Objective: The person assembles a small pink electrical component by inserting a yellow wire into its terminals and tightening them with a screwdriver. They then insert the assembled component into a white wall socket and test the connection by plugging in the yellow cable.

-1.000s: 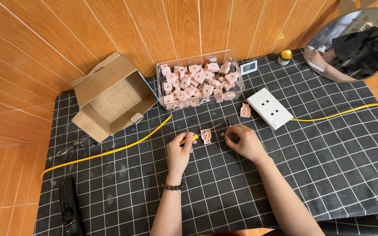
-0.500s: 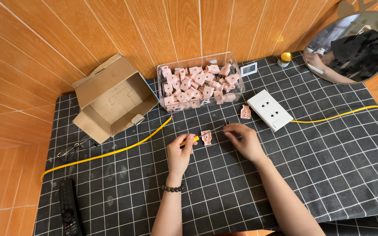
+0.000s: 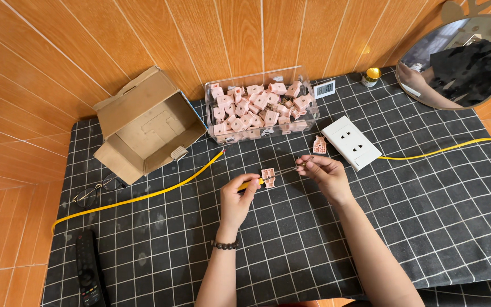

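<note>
Nearest the camera, a black remote control [image 3: 88,273] lies at the lower left of the black grid-pattern mat [image 3: 439,227]. Left hand [image 3: 237,199], beaded bracelet on the wrist, pinches a small yellow-handled screwdriver [image 3: 252,183], its tip at a pink plastic socket part [image 3: 267,177] on the mat. Right hand [image 3: 326,176] closes thumb and forefinger on a thin wire end [image 3: 300,164] just right of that part. Compared with half a second ago: both hands hold nearly the same positions; the right hand sits slightly farther right, and the pink part has not moved. Eyeglasses [image 3: 95,190] rest left of the hands, beside a yellow cable [image 3: 143,196] crossing the mat. Farther back: a single pink part [image 3: 319,145] just beside a white socket plate [image 3: 351,142]; an open cardboard box [image 3: 143,128]; a clear bin [image 3: 261,105] full of pink parts; a small digital display [image 3: 325,88]; a yellow-lidded jar [image 3: 372,75]; a round mirror [image 3: 461,62] against the wooden wall.
</note>
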